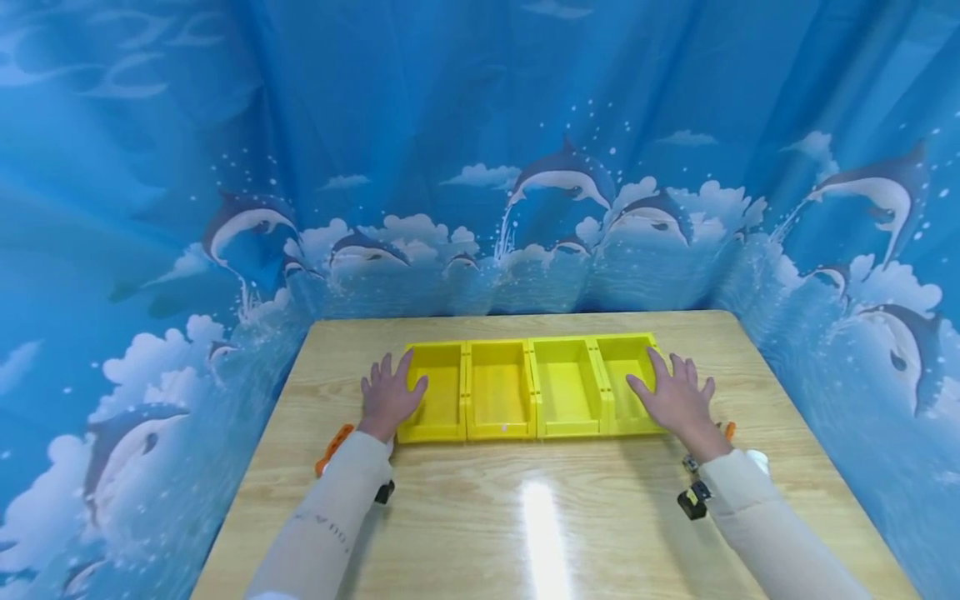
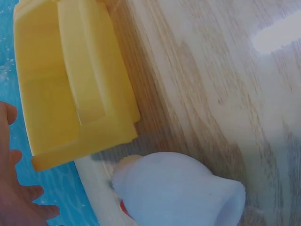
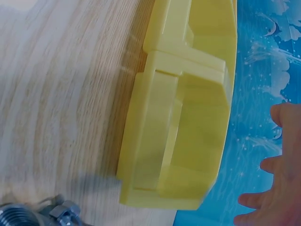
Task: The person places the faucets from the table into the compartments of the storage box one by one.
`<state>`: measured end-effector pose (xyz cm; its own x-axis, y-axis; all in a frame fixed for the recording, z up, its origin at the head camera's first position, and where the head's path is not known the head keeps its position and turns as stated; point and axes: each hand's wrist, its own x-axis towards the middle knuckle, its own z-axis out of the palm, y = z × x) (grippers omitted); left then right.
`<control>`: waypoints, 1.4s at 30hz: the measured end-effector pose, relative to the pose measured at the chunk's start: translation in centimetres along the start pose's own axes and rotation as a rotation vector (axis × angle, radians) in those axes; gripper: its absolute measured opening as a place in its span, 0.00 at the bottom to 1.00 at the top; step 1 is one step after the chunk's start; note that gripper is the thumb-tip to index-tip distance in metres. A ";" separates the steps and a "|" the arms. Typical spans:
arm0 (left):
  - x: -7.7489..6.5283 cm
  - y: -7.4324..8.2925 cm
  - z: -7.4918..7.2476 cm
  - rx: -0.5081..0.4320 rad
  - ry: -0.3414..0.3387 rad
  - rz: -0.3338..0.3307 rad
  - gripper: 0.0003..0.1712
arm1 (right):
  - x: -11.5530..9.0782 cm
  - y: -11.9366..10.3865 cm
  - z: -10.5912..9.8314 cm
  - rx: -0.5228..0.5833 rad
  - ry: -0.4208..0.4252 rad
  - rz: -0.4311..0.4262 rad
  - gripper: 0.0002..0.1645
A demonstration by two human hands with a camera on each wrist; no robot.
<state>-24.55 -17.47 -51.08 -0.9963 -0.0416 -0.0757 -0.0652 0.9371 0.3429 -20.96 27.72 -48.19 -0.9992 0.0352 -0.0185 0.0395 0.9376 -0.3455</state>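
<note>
Several yellow bins [image 1: 534,398] stand side by side in one row on the wooden table. My left hand [image 1: 388,396], fingers spread, is over the left end of the row and holds nothing. My right hand [image 1: 678,402] is spread the same way at the right end, its thumb overlapping the last bin in the head view. In the left wrist view a rounded white object [image 2: 174,188] with an open end lies near the end bin [image 2: 96,94]. A threaded metal part [image 3: 56,213] shows below the other end bin [image 3: 155,136] in the right wrist view.
An orange object [image 1: 332,450] lies beside my left forearm. Near my right forearm are a small black-and-yellow object [image 1: 692,500], a white object [image 1: 757,461] and an orange piece [image 1: 730,431]. A blue dolphin-print curtain [image 1: 480,167] surrounds the table [image 1: 465,533] at the back and sides.
</note>
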 end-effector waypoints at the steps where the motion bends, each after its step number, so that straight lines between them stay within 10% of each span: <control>1: 0.0 -0.1 0.0 0.000 -0.004 -0.003 0.38 | 0.0 0.1 0.0 0.004 -0.002 0.004 0.49; 22: 0.2 -1.7 1.1 -0.061 -0.045 -0.047 0.39 | -0.6 3.0 -0.3 0.038 -0.020 0.077 0.51; 42: 1.3 -0.7 3.1 -0.100 0.084 -0.018 0.37 | -1.7 6.8 -2.0 0.139 -0.033 0.204 0.52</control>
<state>-25.66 -17.10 -54.29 -0.9958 -0.0911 -0.0052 -0.0843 0.8971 0.4338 -19.04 34.78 -48.62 -0.9698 0.2058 -0.1307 0.2431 0.8555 -0.4571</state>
